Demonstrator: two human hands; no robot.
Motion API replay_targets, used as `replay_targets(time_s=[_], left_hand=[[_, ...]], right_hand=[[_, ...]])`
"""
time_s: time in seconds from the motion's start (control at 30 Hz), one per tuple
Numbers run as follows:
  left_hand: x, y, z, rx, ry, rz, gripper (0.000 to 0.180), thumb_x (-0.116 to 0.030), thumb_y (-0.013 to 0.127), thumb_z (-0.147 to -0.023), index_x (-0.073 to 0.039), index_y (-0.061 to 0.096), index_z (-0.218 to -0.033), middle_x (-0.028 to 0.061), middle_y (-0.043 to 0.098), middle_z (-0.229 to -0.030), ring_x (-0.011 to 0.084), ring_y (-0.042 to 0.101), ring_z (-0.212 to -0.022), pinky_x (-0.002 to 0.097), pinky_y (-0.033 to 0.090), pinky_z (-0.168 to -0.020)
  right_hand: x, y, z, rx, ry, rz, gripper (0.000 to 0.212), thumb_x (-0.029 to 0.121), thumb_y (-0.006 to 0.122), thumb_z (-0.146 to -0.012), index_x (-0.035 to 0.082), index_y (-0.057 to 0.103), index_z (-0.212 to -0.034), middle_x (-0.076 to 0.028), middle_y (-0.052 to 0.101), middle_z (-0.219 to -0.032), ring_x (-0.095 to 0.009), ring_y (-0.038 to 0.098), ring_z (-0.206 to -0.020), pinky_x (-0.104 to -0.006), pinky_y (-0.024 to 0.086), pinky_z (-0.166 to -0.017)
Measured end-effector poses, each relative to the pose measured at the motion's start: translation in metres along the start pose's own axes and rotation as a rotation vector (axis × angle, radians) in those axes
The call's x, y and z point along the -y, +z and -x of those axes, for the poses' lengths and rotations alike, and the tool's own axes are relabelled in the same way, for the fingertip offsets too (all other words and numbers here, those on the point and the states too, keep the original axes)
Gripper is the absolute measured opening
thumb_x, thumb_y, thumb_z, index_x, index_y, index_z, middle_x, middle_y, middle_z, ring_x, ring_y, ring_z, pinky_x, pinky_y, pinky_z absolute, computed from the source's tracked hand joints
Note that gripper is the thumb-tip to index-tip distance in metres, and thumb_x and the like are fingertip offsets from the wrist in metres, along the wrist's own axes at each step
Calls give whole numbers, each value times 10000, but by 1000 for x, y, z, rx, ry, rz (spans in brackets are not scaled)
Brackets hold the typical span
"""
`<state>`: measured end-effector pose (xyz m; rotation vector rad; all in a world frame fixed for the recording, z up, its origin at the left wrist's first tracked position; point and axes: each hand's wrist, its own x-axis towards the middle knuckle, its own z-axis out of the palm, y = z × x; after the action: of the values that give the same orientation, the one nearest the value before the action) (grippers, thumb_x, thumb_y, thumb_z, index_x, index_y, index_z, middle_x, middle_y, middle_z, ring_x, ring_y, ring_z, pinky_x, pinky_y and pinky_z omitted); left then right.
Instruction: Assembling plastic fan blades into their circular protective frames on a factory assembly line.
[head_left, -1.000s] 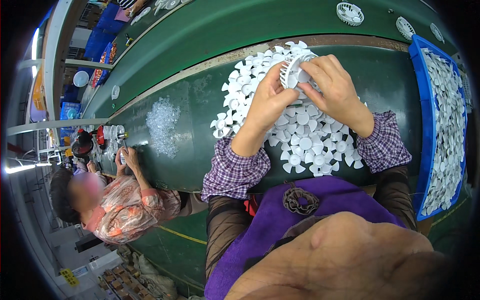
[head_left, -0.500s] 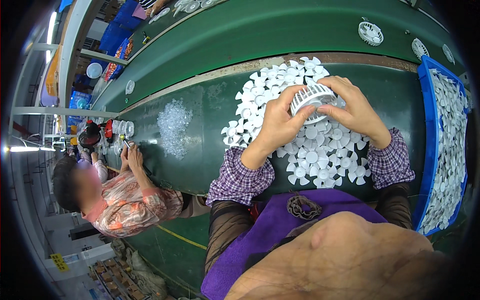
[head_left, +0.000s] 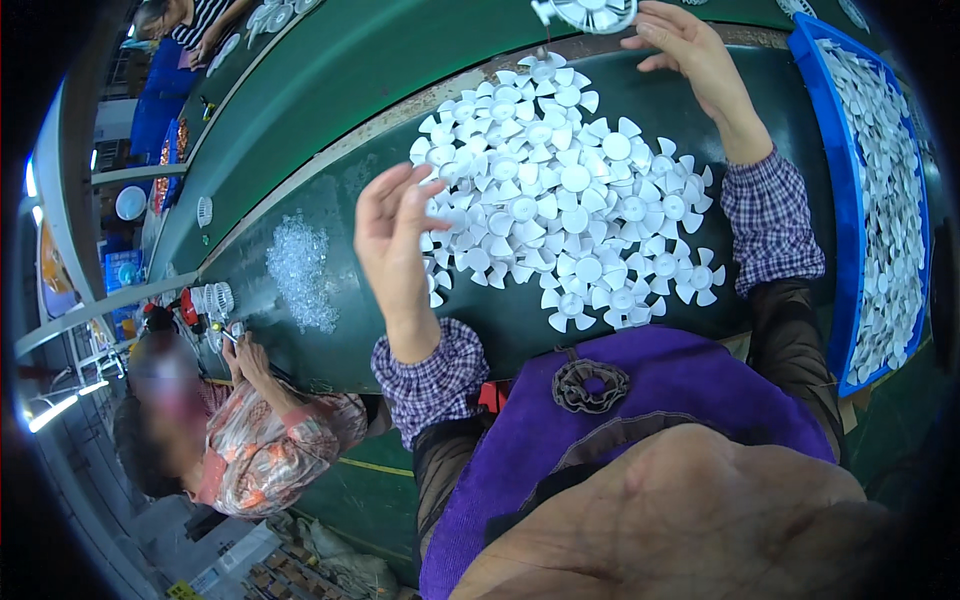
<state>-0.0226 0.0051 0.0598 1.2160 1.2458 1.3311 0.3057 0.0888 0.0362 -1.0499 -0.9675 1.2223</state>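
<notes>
White three-bladed plastic fan wheels (head_left: 575, 178) lie in a large loose pile on the dark green worktop. My left hand (head_left: 395, 235) hovers at the pile's left edge, fingers apart and slightly bent, nothing visible in its grasp. At the top of the picture, a round white slatted fan housing (head_left: 592, 14) is over the green belt, partly cut off by the frame. My right hand (head_left: 695, 65) is beside its right rim with fingers spread; whether a fingertip still touches the rim is hard to tell.
On my right stands a blue crate (head_left: 835, 200) full of fan wheels. Small clear plastic parts (head_left: 300, 272) are heaped to the left. Beyond the worktop runs a green conveyor belt (head_left: 345, 110). A co-worker (head_left: 270, 430) sits at left, handling a part near stacked white housings (head_left: 212, 300).
My hands have parted: the fan housing both held has gone to the far belt beside my right hand, while my left hand has come back left, beside the pile. The view has shifted.
</notes>
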Motion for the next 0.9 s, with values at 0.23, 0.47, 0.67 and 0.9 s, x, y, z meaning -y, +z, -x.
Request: replay_targets(time_s=[0.23,0.47,0.67,0.9], left_hand=[[48,-60,12,-461,46,-85,133,-100,602,-892,-7,583,-985,76,639,-856,103,589,-703,184,431,-505],[82,-66,3,-583,71,-255,123,-118,597,-898,-13,584,-962,43,633,-838,84,574,-711,188,436,-582],[91,-78,10,-608,28,-197,99,-90,582,-901,-4,584,-951,51,623,-832,85,565,-706,192,439,-590],[99,-75,4,-574,31,-163,100,-92,587,-901,-4,585,-948,56,623,-828,87,559,-697,193,436,-576]], right_hand=[[-61,-6,-14,212,-675,981,260,91,631,-810,55,619,-1067,-103,591,-1018,-263,567,-967,-350,455,-866],[-69,34,-20,385,-604,1224,521,90,667,-766,97,533,-1269,-150,476,-1325,-317,432,-1213,-428,353,-1008],[-72,42,-14,450,-505,1240,404,197,639,-801,85,591,-1186,-144,543,-1220,-292,457,-1184,-430,335,-988],[-56,0,-6,28,-661,1103,156,138,563,-831,13,620,-903,-176,615,-756,-338,603,-648,-394,475,-565]])
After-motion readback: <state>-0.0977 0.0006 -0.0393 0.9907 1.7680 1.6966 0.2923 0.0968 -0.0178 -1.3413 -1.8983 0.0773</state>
